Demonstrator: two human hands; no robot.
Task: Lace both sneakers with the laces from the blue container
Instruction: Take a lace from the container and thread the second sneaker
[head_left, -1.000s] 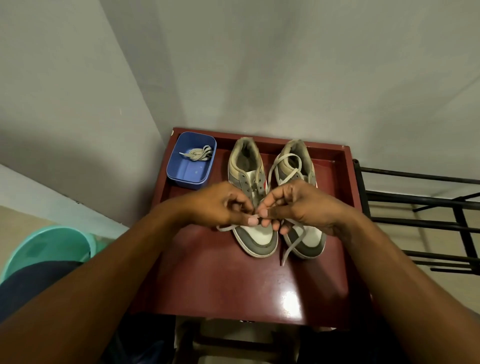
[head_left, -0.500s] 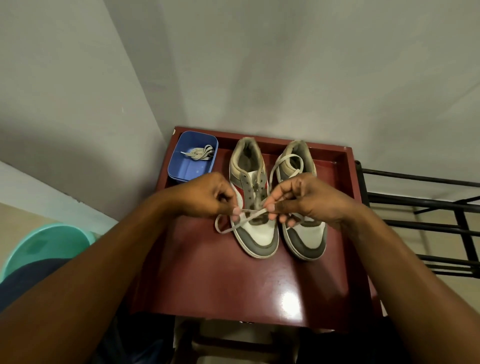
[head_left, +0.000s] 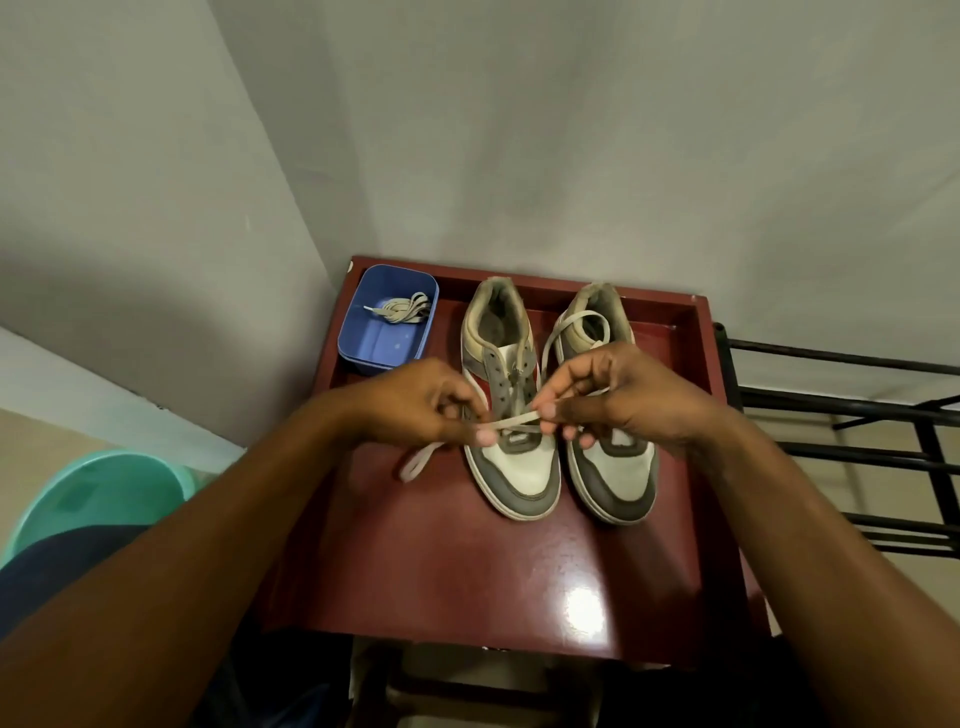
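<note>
Head view
L grip (head_left: 415, 404): fingers curling in, thumb + forefinger pinching the held lace (head_left: 514, 420) at its left part; nothing else in it.
R grip (head_left: 626, 400): fingers curling, thumb + forefinger tips pinching the same lace at its right part.
Held lace vs grips: running as a short, flat stretch btw the two pinches, slightly higher at the R side. One end is trailing out below the L grip, down-left onto the table (head_left: 467, 571). The other part is looping from the R grip up over the collar of the R sneaker (head_left: 618, 488).
L sneaker (head_left: 522, 480): standing on the table, toe pointing at the person; the stretched lace is crossing just over its lowest eyelets, above the toe cap. Whether it's threaded through them, can't tell.
R sneaker: standing just beside the L one, parallel, its midfoot lying under the R grip.
Blue container (head_left: 384, 358): sitting at the table's far-left corner, near the L sneaker's heel, apart from both grips.
Spare lace (head_left: 400, 309): lying bundled inside the container's far end.
Surroundings: teal basin (head_left: 104, 493) sitting on the floor at left; black rack (head_left: 857, 405) standing right of the table.
</note>
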